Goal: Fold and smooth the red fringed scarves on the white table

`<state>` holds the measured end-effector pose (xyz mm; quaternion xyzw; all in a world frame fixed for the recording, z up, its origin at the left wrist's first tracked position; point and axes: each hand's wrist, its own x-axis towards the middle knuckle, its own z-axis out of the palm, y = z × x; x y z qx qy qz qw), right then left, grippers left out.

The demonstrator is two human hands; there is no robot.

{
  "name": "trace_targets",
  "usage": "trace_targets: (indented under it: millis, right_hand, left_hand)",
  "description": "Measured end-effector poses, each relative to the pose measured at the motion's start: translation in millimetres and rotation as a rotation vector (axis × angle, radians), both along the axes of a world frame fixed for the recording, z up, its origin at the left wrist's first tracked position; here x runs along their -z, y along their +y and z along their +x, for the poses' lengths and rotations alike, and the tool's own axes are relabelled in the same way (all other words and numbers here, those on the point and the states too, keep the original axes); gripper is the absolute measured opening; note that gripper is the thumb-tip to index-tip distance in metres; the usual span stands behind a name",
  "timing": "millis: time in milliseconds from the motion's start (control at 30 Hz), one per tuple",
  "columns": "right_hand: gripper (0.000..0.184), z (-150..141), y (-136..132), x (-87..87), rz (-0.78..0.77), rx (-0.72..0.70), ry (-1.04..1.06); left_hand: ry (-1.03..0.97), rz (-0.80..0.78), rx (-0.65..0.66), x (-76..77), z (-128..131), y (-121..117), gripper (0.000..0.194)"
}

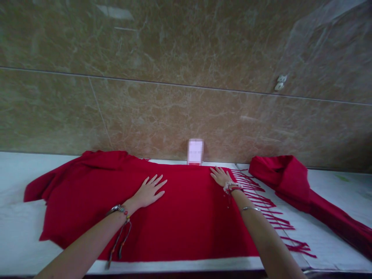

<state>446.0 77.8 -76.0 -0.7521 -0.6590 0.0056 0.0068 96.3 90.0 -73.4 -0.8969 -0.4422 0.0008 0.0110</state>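
A red scarf (188, 217) with a fringe (270, 209) along its right end lies spread on a white surface. My left hand (149, 192) rests flat on the middle of the scarf, fingers spread. Near the far right corner, beside the fringe, my right hand (221, 177) lies on the cloth with its fingers extended. Toward the left the scarf is loosely bunched and overlapped in folds. Neither hand grips the fabric. Bracelets circle both wrists.
A second red cloth (293, 182), folded over, lies at the right and runs off the edge. Against the brown marble-tiled wall (162, 116) stands a small pinkish card-like object (195, 151), blurred out. A small white fitting (280, 83) sits on the wall. The white surface (17, 217) extends leftward.
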Motion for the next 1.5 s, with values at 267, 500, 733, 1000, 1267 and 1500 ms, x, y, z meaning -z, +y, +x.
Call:
trace_targets:
  millis: [267, 500, 733, 1000, 1267, 1500]
  right_hand:
    - [0.048, -8.6, -34.1, -11.4, 0.104, -0.007, 0.006]
    - [0.052, -98.1, -113.4, -10.7, 0.040, -0.489, 0.124]
    - [0.047, -106.0, -128.7, -11.9, -0.002, -0.496, 0.180]
    - [0.040, -158.0, -143.9, -29.8, 0.101, -0.697, 0.315]
    - [0.041, -144.5, -122.7, -17.4, -0.033, -0.725, 0.383]
    - [0.040, -48.4, -54.1, -14.0, 0.064, -0.446, 0.301]
  left_hand:
    - [-0.023, 0.016, 0.001, -1.5, 1.0, -2.3, 0.047]
    - [-0.046, 0.126, -0.060, -1.9, -9.3, -1.3, 0.043]
    - [0.060, 0.108, -0.073, -19.0, -32.3, 7.1, 0.042]
    - [0.083, 0.035, -0.085, -62.4, -17.7, 52.5, 0.043]
    - [0.144, -0.022, -0.047, -54.4, -17.6, 70.5, 0.042]
    - [0.133, -0.053, -0.105, -54.2, -21.3, 98.4, 0.046]
